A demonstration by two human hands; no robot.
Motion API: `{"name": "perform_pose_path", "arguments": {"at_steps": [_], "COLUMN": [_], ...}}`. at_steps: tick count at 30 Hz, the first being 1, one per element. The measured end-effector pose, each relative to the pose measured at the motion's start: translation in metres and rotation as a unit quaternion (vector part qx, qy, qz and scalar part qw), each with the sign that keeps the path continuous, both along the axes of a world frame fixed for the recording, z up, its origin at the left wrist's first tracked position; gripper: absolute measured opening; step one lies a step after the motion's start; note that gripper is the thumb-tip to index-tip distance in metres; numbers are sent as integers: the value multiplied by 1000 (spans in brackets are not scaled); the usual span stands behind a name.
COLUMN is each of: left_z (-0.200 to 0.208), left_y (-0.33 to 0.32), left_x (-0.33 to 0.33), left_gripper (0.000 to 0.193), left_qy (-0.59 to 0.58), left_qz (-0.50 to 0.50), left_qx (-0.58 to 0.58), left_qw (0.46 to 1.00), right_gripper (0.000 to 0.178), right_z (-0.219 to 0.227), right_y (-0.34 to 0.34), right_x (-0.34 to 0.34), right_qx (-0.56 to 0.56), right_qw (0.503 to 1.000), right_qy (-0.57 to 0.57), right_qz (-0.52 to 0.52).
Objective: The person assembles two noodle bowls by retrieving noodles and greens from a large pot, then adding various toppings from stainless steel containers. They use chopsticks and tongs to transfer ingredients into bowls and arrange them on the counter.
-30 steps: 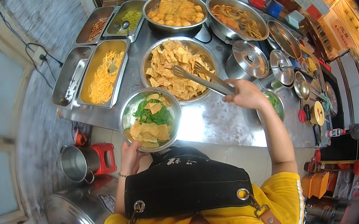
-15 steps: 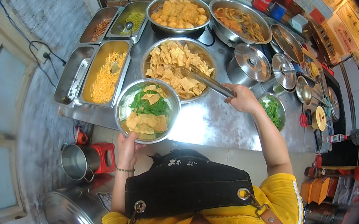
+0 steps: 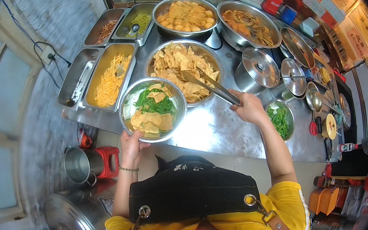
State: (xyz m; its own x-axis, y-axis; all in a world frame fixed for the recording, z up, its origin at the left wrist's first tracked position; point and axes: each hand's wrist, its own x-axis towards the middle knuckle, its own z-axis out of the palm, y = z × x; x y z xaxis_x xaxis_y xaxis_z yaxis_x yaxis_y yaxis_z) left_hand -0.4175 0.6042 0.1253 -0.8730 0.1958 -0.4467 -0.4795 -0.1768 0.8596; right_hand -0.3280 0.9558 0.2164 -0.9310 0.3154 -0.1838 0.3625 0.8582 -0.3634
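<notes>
My left hand [image 3: 131,146] is closed on the near rim of a steel bowl [image 3: 179,118], thumb over the edge. Inside that bowl lie green leafy vegetables [image 3: 147,103] and thin yellow crisp sheets [image 3: 151,121]. My right hand [image 3: 249,106] grips metal tongs [image 3: 218,90]. Their tips, spread apart, are over the right side of a large steel basin heaped with broken crisp sheets [image 3: 179,62]; nothing clearly shows between them. The held bowl overlaps the basin's near left edge in view.
Left of the basin are steel trays, one with yellow shreds [image 3: 109,85]. Behind it stand a basin of yellow-brown pieces [image 3: 185,16] and a pan of stewed food [image 3: 251,24]. To the right are a lidded pot [image 3: 259,68] and a second bowl of greens [image 3: 280,118].
The tongs' arms have spread wider, with their tips still over the crisp sheets. My left hand keeps the bowl in nearly the same place, and the whole view has shifted slightly.
</notes>
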Motion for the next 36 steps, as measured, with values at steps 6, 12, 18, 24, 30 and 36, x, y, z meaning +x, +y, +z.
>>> {"name": "perform_pose_path", "arguments": {"at_steps": [6,12,18,24,30,36], "left_z": [4,-1,-4,2,1,0], "left_y": [5,15,17,20,21,24], "left_x": [-3,-10,-7,-4,-5,-6], "left_gripper": [34,31,33,31,31,32], "left_qy": [10,3,0,3,7,4], "left_qz": [6,14,17,26,25,23], "left_qx": [1,8,7,-1,1,-4], "left_qw": [1000,1000,1000,1000,1000,1000], "right_gripper": [57,56,54,54,55,58], "right_z": [13,7,15,15,8,-8], "right_y": [7,9,8,13,24,18], "right_x": [13,11,17,23,27,11], "right_qx": [-12,29,-10,-47,-40,-27], "right_qw": [999,999,1000,998,999,999], "right_qy": [38,-16,-16,-16,2,17], "right_qz": [-6,5,-10,-34,-14,-22]}}
